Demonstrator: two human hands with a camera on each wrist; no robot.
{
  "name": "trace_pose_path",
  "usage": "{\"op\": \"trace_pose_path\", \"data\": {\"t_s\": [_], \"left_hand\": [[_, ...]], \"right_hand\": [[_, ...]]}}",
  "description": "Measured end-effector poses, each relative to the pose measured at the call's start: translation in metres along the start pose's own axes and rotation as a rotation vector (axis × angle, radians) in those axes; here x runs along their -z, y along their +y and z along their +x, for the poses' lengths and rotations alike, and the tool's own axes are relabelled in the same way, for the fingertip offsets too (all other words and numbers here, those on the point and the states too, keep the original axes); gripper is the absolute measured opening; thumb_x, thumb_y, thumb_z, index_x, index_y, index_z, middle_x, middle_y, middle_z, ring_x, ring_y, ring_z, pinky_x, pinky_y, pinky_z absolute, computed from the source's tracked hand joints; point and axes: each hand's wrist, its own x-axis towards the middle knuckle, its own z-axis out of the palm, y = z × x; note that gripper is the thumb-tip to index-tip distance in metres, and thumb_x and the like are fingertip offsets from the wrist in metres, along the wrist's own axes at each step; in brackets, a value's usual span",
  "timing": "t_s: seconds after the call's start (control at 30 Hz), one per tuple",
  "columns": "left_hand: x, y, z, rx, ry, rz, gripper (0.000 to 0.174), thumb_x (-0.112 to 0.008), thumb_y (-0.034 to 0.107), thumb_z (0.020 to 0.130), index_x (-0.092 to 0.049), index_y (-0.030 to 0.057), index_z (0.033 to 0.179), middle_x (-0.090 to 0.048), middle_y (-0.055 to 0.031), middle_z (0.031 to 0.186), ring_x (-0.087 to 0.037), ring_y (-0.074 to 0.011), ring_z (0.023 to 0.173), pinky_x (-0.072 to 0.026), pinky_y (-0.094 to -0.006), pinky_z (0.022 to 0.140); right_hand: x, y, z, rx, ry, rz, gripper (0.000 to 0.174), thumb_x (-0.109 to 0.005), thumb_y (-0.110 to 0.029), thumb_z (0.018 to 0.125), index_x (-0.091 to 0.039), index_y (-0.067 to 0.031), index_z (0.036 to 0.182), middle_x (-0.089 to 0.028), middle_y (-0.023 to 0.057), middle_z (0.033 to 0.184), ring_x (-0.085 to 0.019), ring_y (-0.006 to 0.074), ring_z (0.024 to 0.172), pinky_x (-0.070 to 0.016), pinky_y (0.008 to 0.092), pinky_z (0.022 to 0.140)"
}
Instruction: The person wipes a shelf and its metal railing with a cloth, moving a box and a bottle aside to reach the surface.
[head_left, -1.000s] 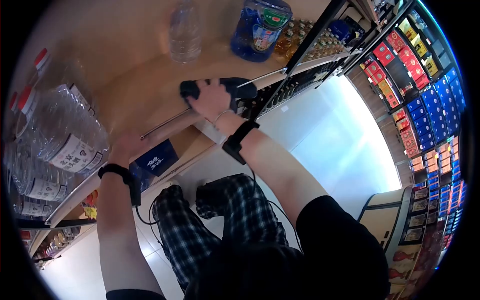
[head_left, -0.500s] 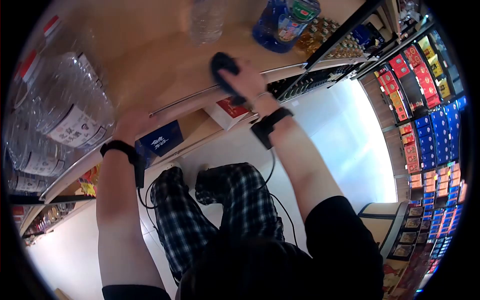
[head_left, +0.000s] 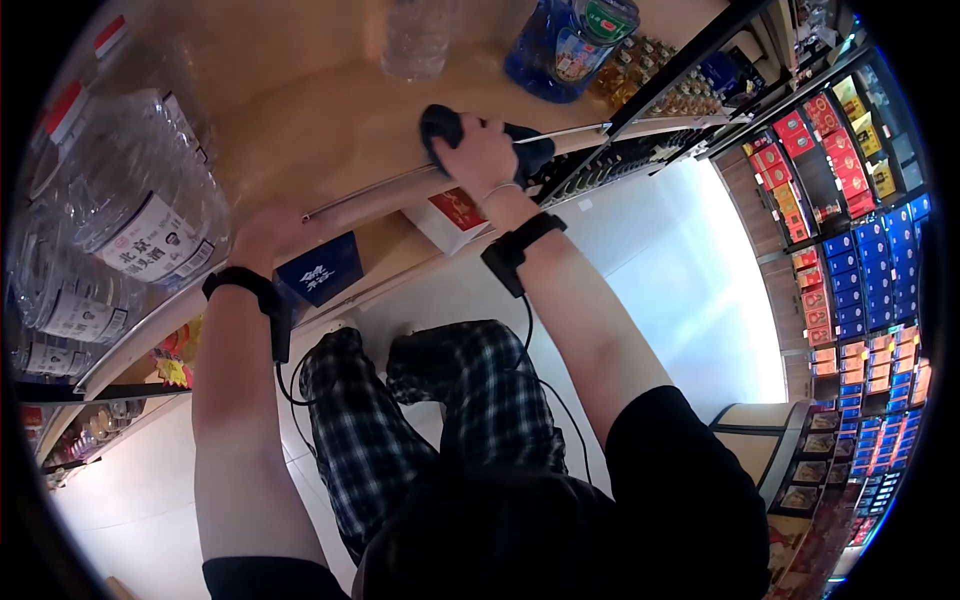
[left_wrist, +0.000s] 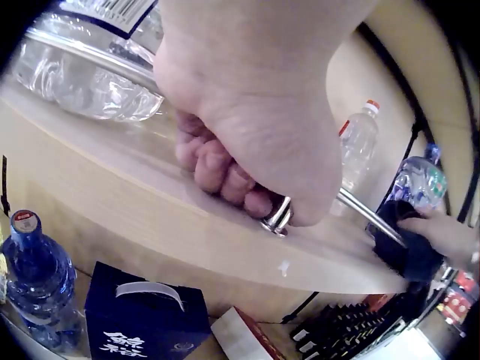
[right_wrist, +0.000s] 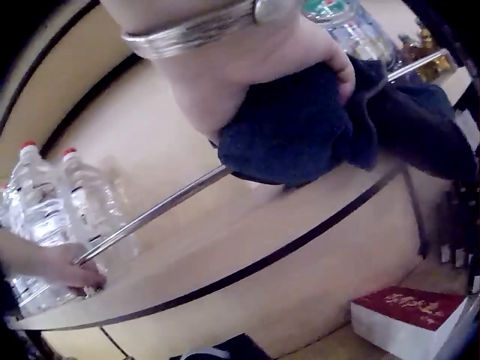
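Note:
My right hand (head_left: 482, 150) grips a dark blue cloth (head_left: 440, 124) and presses it on the wooden shelf (head_left: 330, 140), close to the thin metal rail (head_left: 370, 190) along its front edge. In the right wrist view the cloth (right_wrist: 300, 135) is bunched under the palm, beside the rail (right_wrist: 165, 208). My left hand (head_left: 265, 235) is further left, its fingers (left_wrist: 225, 169) curled round the rail's end (left_wrist: 277, 217).
Large clear water bottles (head_left: 130, 220) stand at the shelf's left. A small bottle (head_left: 415, 40) and a blue jug (head_left: 565, 45) stand at the back. A blue box (head_left: 320, 275) and a red-topped box (head_left: 455, 215) sit on the lower shelf. Shelves of boxed goods (head_left: 860, 180) line the aisle's right.
My right hand has slid the cloth along the shelf's front edge and back, the cloth now spread wider under it. My left hand has kept its hold on the rail.

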Motion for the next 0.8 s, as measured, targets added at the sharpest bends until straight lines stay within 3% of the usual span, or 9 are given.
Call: {"op": "trace_pose_path", "data": {"t_s": [0.1,0.2,0.3,0.5,0.6,0.8], "left_hand": [[0.023,0.012,-0.016,-0.05,-0.001,-0.061,0.061,-0.047,0.056,0.082,-0.068,0.0002,0.094,-0.064,-0.0254,0.096,-0.061,-0.0384,0.094,-0.0472,-0.0432,0.087],[0.005,0.004,-0.004,0.005,0.063,0.006,0.06,-0.05,0.055,0.08,-0.069,0.0001,0.092,-0.064,-0.0249,0.096,-0.062,-0.0386,0.094,-0.0477,-0.0434,0.086],[0.016,0.01,-0.001,0.072,-0.137,0.003,0.051,-0.056,0.046,0.08,-0.066,0.0044,0.108,-0.064,-0.0212,0.108,-0.061,-0.0347,0.102,-0.0472,-0.0406,0.09],[0.012,0.008,-0.004,0.068,-0.051,-0.082,0.046,-0.057,0.041,0.078,-0.068,0.0032,0.102,-0.064,-0.0214,0.106,-0.061,-0.0345,0.101,-0.0476,-0.0417,0.09],[-0.007,-0.005,0.007,-0.002,-0.004,-0.065,0.053,-0.052,0.05,0.08,-0.069,0.0017,0.095,-0.065,-0.0243,0.097,-0.061,-0.0381,0.096,-0.0482,-0.0434,0.086],[-0.011,-0.008,0.012,0.006,-0.027,-0.027,0.054,-0.051,0.049,0.079,-0.069,-0.0003,0.093,-0.065,-0.0249,0.095,-0.062,-0.0391,0.094,-0.0486,-0.0434,0.085]], "right_hand": [[-0.003,-0.046,-0.029,0.074,-0.035,0.082,0.05,-0.064,-0.045,0.077,-0.056,-0.0124,0.114,-0.048,0.02,0.115,-0.055,0.039,0.1,-0.0518,0.0478,0.075],[-0.008,-0.072,-0.044,0.13,-0.005,0.11,0.048,-0.065,-0.043,0.077,-0.055,-0.0132,0.114,-0.048,0.0195,0.114,-0.055,0.0389,0.098,-0.0525,0.0478,0.071],[-0.007,-0.076,-0.048,0.144,0.003,0.135,0.048,-0.065,-0.042,0.078,-0.055,-0.0144,0.116,-0.048,0.0189,0.113,-0.055,0.0386,0.097,-0.0533,0.0467,0.07],[-0.004,-0.07,-0.043,0.189,-0.033,0.159,0.049,-0.064,-0.043,0.079,-0.056,-0.014,0.118,-0.049,0.0191,0.114,-0.057,0.0383,0.096,-0.0541,0.0452,0.072],[-0.006,-0.07,-0.044,0.189,-0.019,0.134,0.049,-0.064,-0.043,0.079,-0.056,-0.0141,0.118,-0.049,0.0189,0.113,-0.057,0.0383,0.095,-0.0541,0.0451,0.072],[-0.002,-0.071,-0.045,0.185,0.017,0.146,0.051,-0.064,-0.045,0.079,-0.056,-0.014,0.12,-0.052,0.0204,0.11,-0.059,0.0395,0.095,-0.0532,0.0447,0.076]]}}
